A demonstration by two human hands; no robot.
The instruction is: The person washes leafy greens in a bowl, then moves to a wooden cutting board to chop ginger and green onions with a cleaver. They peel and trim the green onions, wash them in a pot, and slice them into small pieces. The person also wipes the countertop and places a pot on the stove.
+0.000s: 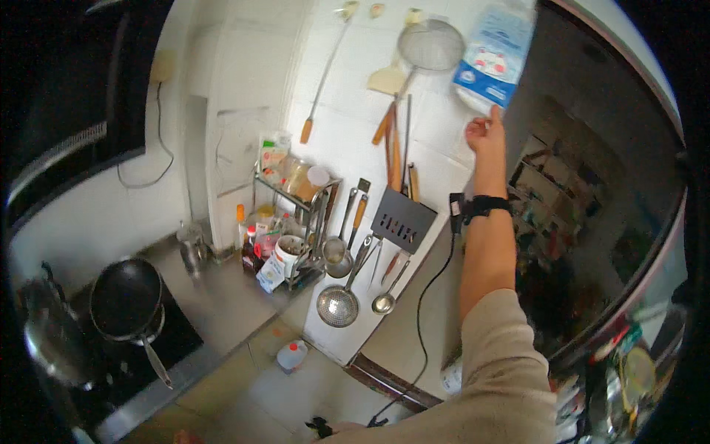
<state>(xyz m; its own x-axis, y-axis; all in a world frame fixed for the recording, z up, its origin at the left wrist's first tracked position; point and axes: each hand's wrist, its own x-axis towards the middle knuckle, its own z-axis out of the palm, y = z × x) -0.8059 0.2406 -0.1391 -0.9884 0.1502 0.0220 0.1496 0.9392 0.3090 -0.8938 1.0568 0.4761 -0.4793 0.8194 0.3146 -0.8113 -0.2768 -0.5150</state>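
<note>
My right arm [488, 251], in a beige sleeve with a black strap on the wrist, stretches up along the white wall. At its end my right hand [486, 132] is closed, with curled fingers, at the lower edge of a blue and white soft pack [494, 63], which looks like a hanging tissue pack. One finger points up against its bottom; the exact grip is too small to make out. Only a sliver of skin [188, 437] shows at the lower edge, perhaps part of my left hand; its fingers are hidden.
A strainer [431, 44], spatulas and a grey utensil holder [404, 220] hang on the wall. Ladles and a skimmer [339, 305] hang lower. Left are a condiment rack [292, 194] and a frying pan [127, 300] on the stove. A black cable [423, 325] trails from my right wrist.
</note>
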